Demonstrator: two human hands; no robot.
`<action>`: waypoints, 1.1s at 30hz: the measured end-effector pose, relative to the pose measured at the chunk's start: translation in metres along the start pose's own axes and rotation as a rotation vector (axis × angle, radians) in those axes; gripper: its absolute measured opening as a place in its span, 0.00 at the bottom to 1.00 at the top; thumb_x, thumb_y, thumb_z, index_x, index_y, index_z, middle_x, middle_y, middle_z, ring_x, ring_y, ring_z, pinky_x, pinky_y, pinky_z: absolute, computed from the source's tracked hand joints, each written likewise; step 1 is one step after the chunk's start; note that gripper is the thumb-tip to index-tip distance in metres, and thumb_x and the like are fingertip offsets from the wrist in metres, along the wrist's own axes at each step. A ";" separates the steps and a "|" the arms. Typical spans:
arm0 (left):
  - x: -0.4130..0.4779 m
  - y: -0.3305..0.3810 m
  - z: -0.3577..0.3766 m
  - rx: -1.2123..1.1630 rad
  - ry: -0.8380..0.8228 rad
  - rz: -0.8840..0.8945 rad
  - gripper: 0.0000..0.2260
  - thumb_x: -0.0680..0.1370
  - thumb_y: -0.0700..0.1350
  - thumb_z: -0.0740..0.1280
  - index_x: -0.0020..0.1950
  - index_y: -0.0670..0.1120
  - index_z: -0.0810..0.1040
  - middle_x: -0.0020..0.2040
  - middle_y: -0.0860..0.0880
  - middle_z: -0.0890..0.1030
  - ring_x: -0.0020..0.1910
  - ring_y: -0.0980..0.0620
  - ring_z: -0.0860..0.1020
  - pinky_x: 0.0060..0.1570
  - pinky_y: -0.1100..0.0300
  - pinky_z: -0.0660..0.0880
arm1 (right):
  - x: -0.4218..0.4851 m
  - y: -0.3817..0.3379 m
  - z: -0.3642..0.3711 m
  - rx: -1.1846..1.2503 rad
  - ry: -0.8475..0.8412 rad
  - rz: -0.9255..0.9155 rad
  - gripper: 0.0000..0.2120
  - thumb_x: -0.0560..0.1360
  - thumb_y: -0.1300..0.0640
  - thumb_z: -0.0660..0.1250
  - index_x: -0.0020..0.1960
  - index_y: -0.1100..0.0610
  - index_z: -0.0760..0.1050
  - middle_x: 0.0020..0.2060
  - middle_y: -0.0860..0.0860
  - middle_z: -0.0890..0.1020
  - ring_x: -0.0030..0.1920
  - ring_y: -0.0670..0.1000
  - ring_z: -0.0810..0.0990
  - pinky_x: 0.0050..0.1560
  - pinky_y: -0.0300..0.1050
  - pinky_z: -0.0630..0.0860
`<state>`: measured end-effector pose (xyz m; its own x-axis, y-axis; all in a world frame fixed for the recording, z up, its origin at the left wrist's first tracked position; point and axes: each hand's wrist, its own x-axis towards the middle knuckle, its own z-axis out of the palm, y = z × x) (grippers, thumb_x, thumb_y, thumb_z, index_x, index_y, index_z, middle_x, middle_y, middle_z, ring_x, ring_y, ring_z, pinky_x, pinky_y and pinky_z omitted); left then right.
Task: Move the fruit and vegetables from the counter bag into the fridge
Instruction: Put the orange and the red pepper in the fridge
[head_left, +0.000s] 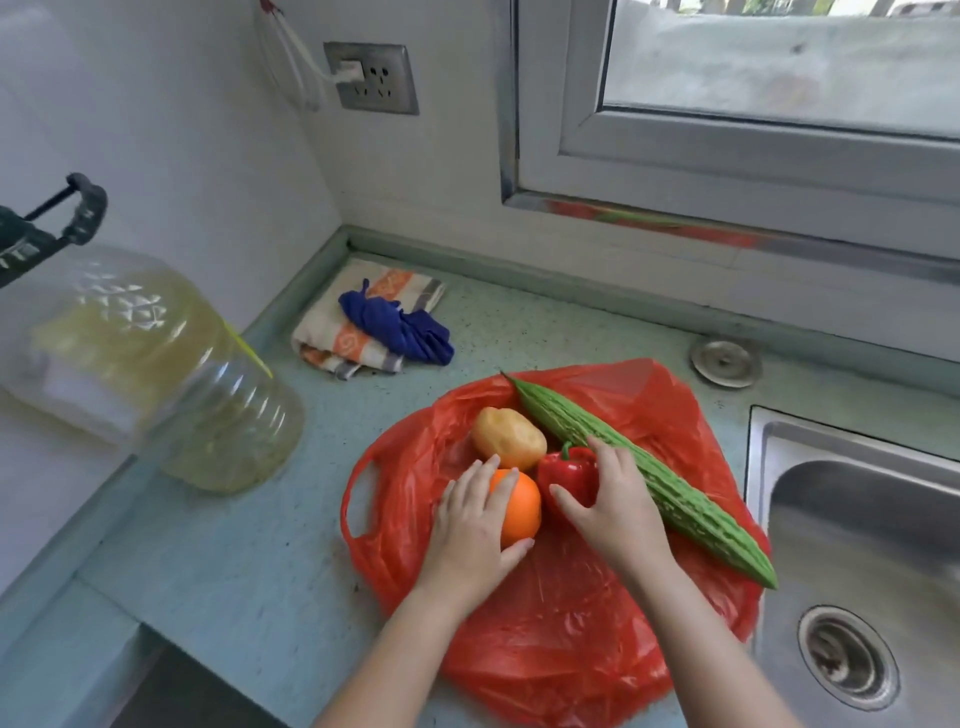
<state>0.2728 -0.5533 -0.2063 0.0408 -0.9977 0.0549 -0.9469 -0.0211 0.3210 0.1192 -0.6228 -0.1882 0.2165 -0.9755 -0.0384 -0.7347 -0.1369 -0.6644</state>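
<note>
A red plastic bag lies spread flat on the blue-green counter. On it sit a yellow-brown potato, an orange, a red bell pepper and a long green bitter gourd lying diagonally. My left hand curls over the orange, fingers on its top and thumb under its near side. My right hand grips the red pepper, thumb on its left and fingers over its right side. The fridge is out of view.
A large clear oil jug with a black handle stands at the left. A folded cloth with a blue rag lies near the back corner. A steel sink is at the right, a round metal cap behind it.
</note>
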 end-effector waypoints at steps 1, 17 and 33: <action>0.001 -0.001 0.002 0.000 -0.010 -0.001 0.37 0.60 0.54 0.78 0.65 0.47 0.69 0.64 0.43 0.74 0.61 0.41 0.74 0.56 0.45 0.72 | 0.001 0.001 0.002 -0.001 0.009 -0.007 0.33 0.69 0.49 0.71 0.69 0.58 0.65 0.60 0.55 0.72 0.63 0.55 0.69 0.58 0.45 0.67; -0.012 -0.016 -0.003 -0.364 0.056 -0.136 0.34 0.68 0.52 0.73 0.70 0.47 0.64 0.69 0.48 0.65 0.68 0.50 0.64 0.66 0.62 0.59 | -0.027 -0.005 0.006 0.052 0.108 0.023 0.30 0.66 0.52 0.75 0.64 0.57 0.70 0.57 0.53 0.72 0.58 0.53 0.73 0.55 0.43 0.71; -0.049 0.009 -0.112 -1.028 -0.146 0.142 0.30 0.61 0.63 0.74 0.59 0.62 0.66 0.62 0.51 0.71 0.56 0.53 0.74 0.54 0.55 0.75 | -0.183 -0.111 -0.054 0.060 0.661 0.125 0.30 0.63 0.50 0.72 0.63 0.54 0.71 0.56 0.49 0.71 0.56 0.35 0.68 0.58 0.24 0.61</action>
<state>0.2976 -0.4972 -0.1005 -0.1531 -0.9863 0.0619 -0.2095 0.0936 0.9733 0.1261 -0.4383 -0.0675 -0.3209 -0.8860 0.3347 -0.6878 -0.0249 -0.7255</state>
